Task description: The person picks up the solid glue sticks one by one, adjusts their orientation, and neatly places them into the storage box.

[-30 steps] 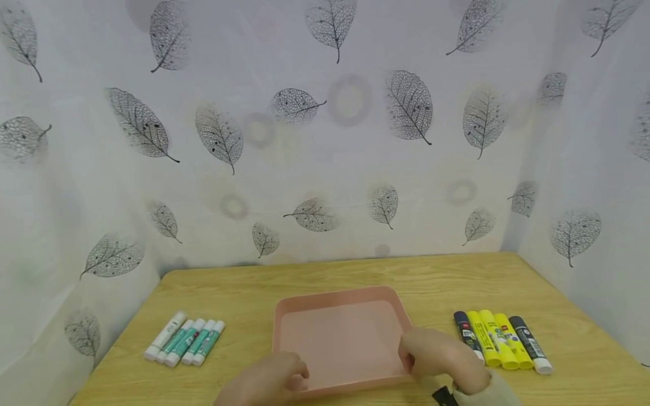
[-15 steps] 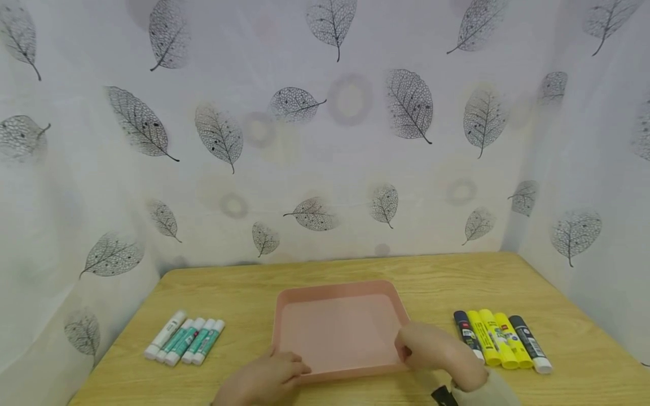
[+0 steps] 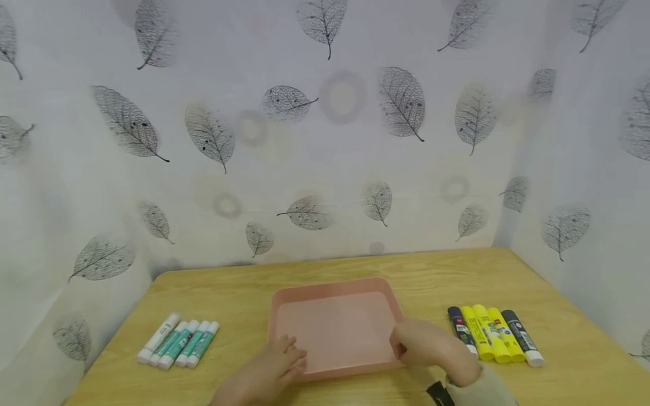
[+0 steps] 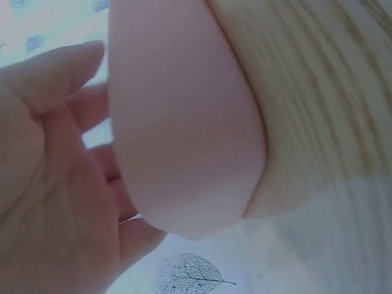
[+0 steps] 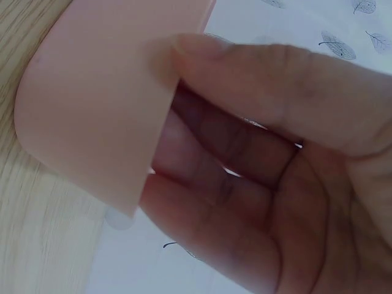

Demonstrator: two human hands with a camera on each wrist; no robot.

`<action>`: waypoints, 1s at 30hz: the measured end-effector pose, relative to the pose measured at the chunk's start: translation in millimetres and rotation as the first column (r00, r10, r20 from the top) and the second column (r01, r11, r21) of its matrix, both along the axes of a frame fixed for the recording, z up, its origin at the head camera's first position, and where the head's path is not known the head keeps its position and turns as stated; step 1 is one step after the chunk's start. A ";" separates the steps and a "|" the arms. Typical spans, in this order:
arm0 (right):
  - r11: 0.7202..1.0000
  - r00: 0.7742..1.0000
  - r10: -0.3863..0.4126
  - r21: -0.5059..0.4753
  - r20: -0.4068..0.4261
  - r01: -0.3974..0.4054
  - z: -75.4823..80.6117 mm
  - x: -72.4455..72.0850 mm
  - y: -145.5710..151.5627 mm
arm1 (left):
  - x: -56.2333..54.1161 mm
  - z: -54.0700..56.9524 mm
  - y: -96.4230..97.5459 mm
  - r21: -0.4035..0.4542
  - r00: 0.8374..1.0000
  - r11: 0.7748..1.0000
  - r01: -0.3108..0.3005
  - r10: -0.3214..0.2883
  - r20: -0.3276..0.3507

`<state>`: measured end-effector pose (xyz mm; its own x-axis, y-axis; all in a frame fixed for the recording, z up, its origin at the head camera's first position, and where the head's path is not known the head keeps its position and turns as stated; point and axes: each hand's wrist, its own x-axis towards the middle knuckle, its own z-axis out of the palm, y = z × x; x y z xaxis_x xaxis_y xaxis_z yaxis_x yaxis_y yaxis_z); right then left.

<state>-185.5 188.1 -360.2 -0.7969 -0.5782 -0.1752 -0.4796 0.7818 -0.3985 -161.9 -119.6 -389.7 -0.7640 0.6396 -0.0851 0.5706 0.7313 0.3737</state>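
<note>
A shallow pink tray (image 3: 350, 332) lies on the wooden table in the head view, its inside bare. My right hand (image 3: 424, 344) pinches the tray's near right corner; in the right wrist view the thumb (image 5: 208, 55) presses the outer wall while the curled fingers go behind the rim. At the near left corner is my left hand (image 3: 269, 361), fingers loosely extended over the rim. The left wrist view shows its thumb (image 4: 79, 64) away from the tray wall (image 4: 184, 122), with the other fingers partly hidden behind that wall.
On the table's left lies a row of white and green glue sticks (image 3: 178, 341). Several yellow and dark glue sticks (image 3: 490, 334) lie side by side at the right. A leaf-printed curtain (image 3: 325, 141) encloses the back and sides of the table (image 3: 228, 282).
The tray has shifted slightly away from me and straightened a little. My left hand's fingers have loosened and spread at its corner; my right hand keeps its grip. The head view has turned slightly.
</note>
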 end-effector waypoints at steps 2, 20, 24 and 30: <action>1.000 1.000 -0.011 0.007 0.008 0.011 0.9 0.1 -1.4 | 0.1 -0.7 0.0 0.021 1.000 1.000 -0.015 0.015 -0.018; 1.000 1.000 -0.018 0.019 -0.007 0.018 0.4 0.2 -0.8 | -3.2 -13.7 4.8 -0.069 0.998 0.996 -0.063 0.063 -0.004; 0.999 0.999 -0.029 -0.036 -0.031 0.028 4.8 -0.5 4.8 | -1.7 -13.1 5.7 -0.057 0.998 0.996 -0.066 0.065 -0.019; 0.985 0.967 -0.165 -0.078 -0.193 0.152 15.5 -4.3 21.3 | 0.5 -9.9 7.1 -0.027 0.996 0.996 -0.089 0.088 -0.029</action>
<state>-189.8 209.4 -344.7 -0.8943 -0.4466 0.0271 -0.4258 0.8309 -0.3581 -161.3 -112.5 -399.7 -0.8197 0.5672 -0.0800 0.5132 0.7892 0.3374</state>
